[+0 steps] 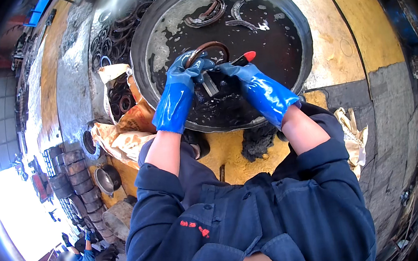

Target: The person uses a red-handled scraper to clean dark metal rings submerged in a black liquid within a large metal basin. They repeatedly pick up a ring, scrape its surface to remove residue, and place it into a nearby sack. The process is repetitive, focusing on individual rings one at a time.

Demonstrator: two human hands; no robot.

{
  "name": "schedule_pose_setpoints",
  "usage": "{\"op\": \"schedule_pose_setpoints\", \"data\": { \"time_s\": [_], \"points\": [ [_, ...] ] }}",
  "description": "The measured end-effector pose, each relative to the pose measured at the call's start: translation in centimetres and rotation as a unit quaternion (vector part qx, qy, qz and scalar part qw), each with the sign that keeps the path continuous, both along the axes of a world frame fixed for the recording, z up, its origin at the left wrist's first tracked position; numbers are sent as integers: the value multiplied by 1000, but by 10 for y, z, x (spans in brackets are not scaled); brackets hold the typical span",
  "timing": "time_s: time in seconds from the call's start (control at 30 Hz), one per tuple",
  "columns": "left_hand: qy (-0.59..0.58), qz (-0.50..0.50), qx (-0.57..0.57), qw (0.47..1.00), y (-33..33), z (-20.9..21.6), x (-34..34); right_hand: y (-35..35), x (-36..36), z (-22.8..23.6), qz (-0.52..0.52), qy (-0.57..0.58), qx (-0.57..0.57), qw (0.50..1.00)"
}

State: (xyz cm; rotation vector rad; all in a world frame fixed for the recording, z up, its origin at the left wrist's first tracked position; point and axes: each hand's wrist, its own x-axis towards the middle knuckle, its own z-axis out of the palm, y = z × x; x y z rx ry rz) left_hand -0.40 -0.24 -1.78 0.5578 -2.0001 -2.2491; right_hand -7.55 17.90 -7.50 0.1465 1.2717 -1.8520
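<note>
Both my hands wear long blue rubber gloves over a large round black basin (305,35) of dark, foamy liquid. My left hand (181,68) is closed on a brown ring (217,44), whose upper arc shows above the fingers. In my right hand (243,73) is a tool with a black, red-ended handle (249,55); its working end is hidden by the glove and ring. Just below my hands a grey bar-like piece (209,85) shows. Farther off in the basin lie more rings (206,14) and curved pieces (239,17).
Left of the basin are many dark rings (110,44), an opened paper sack (127,120) with rings inside, and a metal bowl (106,180). Stacked dark cylinders (80,173) stand farther left. Another person (93,260) is at lower left. A crumpled sack (353,136) lies right.
</note>
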Motion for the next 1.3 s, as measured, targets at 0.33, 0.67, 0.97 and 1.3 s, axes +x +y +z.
{"op": "schedule_pose_setpoints", "data": {
  "time_s": [0.33,0.67,0.97,1.3],
  "points": [
    [-22,-23,30,999,3,12,3,-3,19,54,136,542,376,740],
    [-43,87,27,995,-15,4,-3,13,12,51,58,434,406,802],
    [-53,128,101,985,-21,-8,-11,3,9,22,28,189,49,980],
    [-89,62,82,991,-19,-2,-4,11,3,39,62,710,306,631]
  ]
}}
